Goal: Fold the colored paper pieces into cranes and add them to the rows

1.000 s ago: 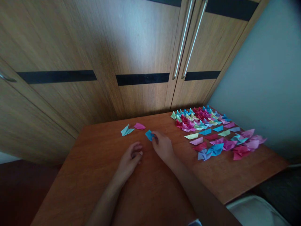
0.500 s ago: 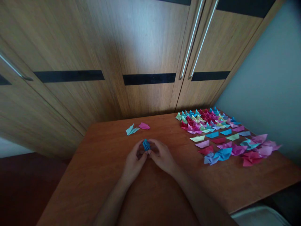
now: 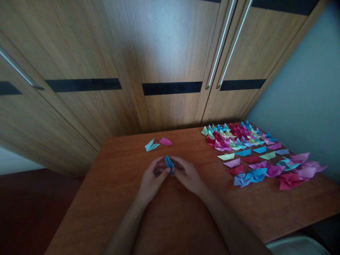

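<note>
A small blue folded paper [image 3: 169, 163] is pinched between both hands above the middle of the table. My left hand [image 3: 151, 177] grips its left side, thumb and fingertips closed on it. From the right, my right hand [image 3: 187, 175] closes on the same paper with thumb and fingers. Several layered folds show at the top of the paper; its lower part is partly hidden by the thumbs. Just beyond the hands lie a light-teal folded paper [image 3: 152, 145] and a pink folded paper [image 3: 165, 141].
Rows of colourful folded paper boats [image 3: 233, 136] cover the table's far right. Flat folded pieces [image 3: 243, 152] and loosely heaped papers [image 3: 289, 180] lie nearer. Wooden cabinet doors [image 3: 170, 109] stand behind the brown table [image 3: 111, 198]; a pale wall [image 3: 300, 92] rises at the right.
The blue paper has turned more upright between my hands, and its folds look more spread at the top. The whole view has shifted slightly.
</note>
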